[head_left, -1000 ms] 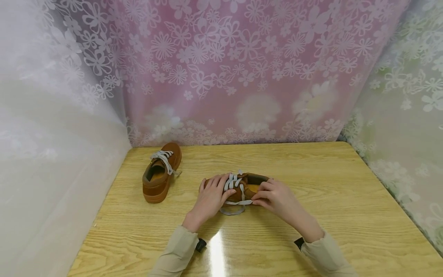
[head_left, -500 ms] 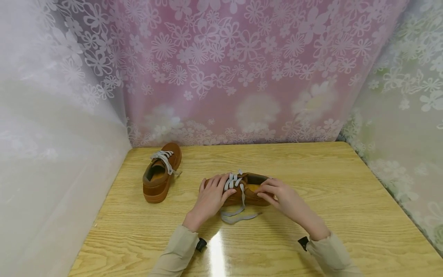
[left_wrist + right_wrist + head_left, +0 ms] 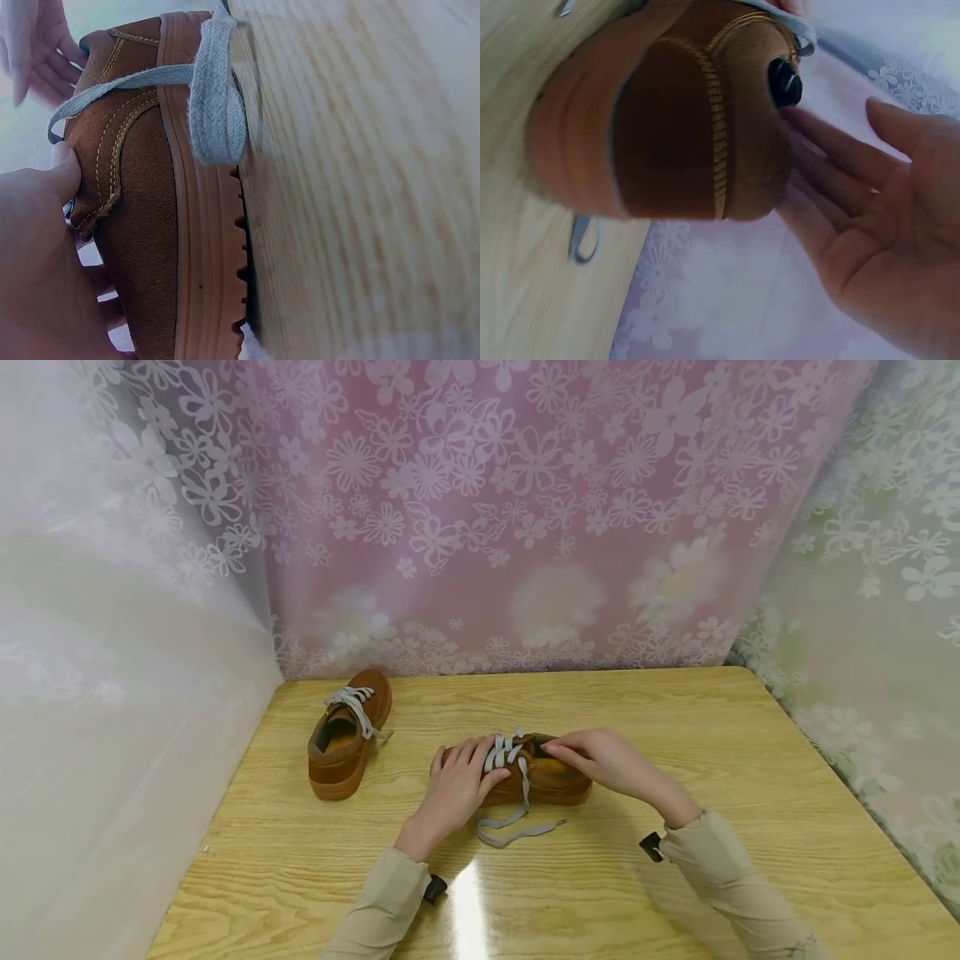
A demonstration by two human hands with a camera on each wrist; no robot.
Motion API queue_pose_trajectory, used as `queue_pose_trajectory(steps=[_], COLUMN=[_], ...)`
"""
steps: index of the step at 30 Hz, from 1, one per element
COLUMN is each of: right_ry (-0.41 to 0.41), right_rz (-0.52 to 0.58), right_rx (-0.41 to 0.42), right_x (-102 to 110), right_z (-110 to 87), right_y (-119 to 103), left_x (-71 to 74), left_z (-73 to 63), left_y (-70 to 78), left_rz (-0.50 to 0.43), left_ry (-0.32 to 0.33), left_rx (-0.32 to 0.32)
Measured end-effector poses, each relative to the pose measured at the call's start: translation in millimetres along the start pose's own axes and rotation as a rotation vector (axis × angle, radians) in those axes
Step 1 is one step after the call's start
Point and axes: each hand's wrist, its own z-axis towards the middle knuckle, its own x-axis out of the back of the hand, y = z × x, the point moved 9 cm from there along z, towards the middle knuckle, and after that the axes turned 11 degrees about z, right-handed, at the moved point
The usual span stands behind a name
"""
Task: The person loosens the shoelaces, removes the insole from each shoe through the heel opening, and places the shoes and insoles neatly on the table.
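Observation:
A brown lace-up shoe (image 3: 558, 783) lies on the wooden table with its toe to the left. My left hand (image 3: 453, 789) grips the toe end, thumb along the near side by the lacing and fingers over the far side. A long pale grey lace (image 3: 517, 837) trails from the shoe's near side onto the table; in the left wrist view this lace (image 3: 217, 105) hangs in a loop beside the sole. Over the shoe's opening is my right hand (image 3: 615, 767), fingertips at the collar. The right wrist view shows extended fingers (image 3: 840, 154) and the thumb held apart.
A matching brown shoe (image 3: 337, 770) with grey laces stands at the table's back left. The wooden table (image 3: 750, 777) extends to the right. A pink floral curtain (image 3: 465, 527) hangs behind, with pale sheets at both sides.
My right hand has released the lace, which dropped onto the table in front of the shoe. That hand then moved up and away to the opening. My left hand stays put.

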Motion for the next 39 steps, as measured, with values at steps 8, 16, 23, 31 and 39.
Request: queue_pose_trajectory(steps=[8,16,23,31,39], right_ry=[-0.316,-0.528,-0.666,-0.747,-0.819], right_rz=[0.104,0.1,-0.023,-0.027,0.061], right_rx=[-0.203,-0.345,-0.406,-0.492,-0.543], right_x=[-14,-25,-38,-43,-46], right_z=[32.8,48.8,57.6,55.3,54.7], right_y=[15,17,21,30,35], left_x=[-1.1,-2.6,-1.4,-1.5,-1.1], left_z=[1.6,2.3,2.3,0.7,0.3], left_y=[0.0,-0.8,0.6,1.9,3.7], left_rz=[-0.01,-0.021,-0.037,-0.039,-0.039], left_ry=[-0.005,-0.015,-0.006,-0.014,-0.016], left_rx=[-0.002,-0.003,-0.019,-0.02,-0.019])
